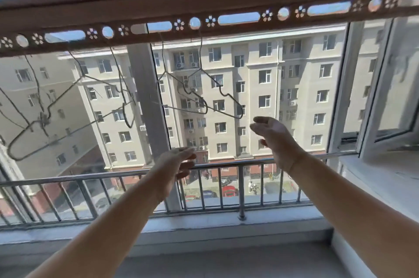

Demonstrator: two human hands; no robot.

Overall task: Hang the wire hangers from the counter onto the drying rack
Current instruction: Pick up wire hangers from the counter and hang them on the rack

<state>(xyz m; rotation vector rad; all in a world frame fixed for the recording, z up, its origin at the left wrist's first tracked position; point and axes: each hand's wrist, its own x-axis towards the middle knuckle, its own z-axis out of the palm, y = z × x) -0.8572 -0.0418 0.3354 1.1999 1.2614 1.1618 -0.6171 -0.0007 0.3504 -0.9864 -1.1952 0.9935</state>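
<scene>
Several thin grey wire hangers [199, 87] hung from the brown perforated drying rack bar [204, 5]. Below it, the left hand [175, 164] and right hand [275, 137] were open, empty. Best to fetch another hanger gently, without knocking these.

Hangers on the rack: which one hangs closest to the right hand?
The rightmost hanger, hooked in the round hole; its lower corner sits just above the open right hand. The others hang farther left.

Hangers [199, 94] under rack [158, 8] — hands [272, 137] below
</scene>
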